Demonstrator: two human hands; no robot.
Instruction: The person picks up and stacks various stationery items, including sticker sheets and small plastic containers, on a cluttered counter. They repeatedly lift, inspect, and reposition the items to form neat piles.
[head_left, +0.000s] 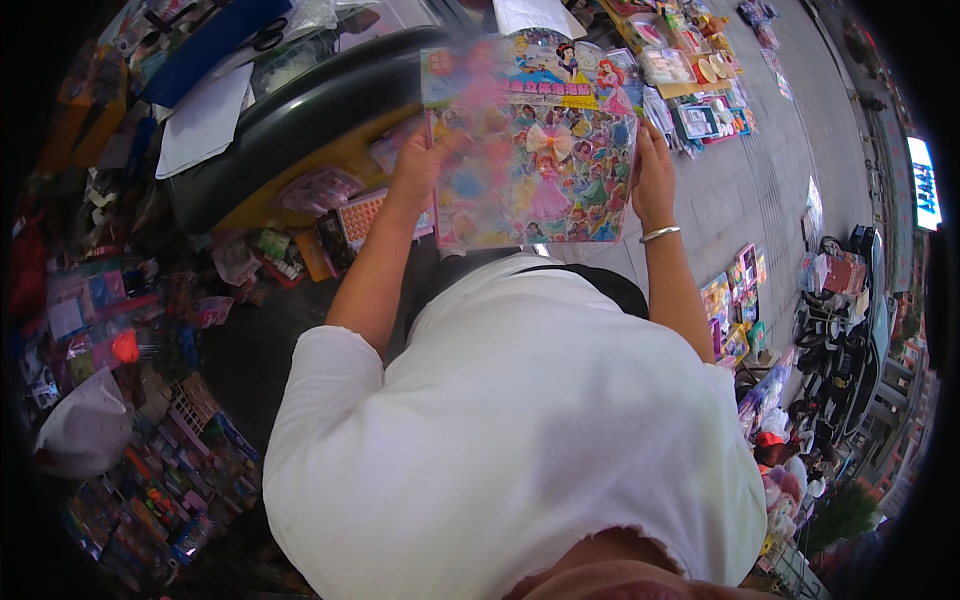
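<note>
Between my hands is a large sheet of puffy princess stickers (592, 176) in clear wrapping, with a printed header card that bears writing. My left hand (421, 161) grips its left edge, the thumb lying over the front. On the opposite edge my right hand (652, 169) has hold, fingers partly behind the sheet; a silver bangle (660, 234) circles that wrist. A pale bow (549, 141) shows near the sheet's upper middle. The left part of the sheet looks blurred. It is held up in front of my waist, its header away from me.
A dark rounded counter edge (300, 112) curves beyond my left arm, with white papers (206, 124) and scissors (270, 34) on it. Boxed goods (709, 120) stand on the paving (720, 202) at the right. Packed wares (150, 495) crowd the lower left; parked scooters (832, 330) line the far right.
</note>
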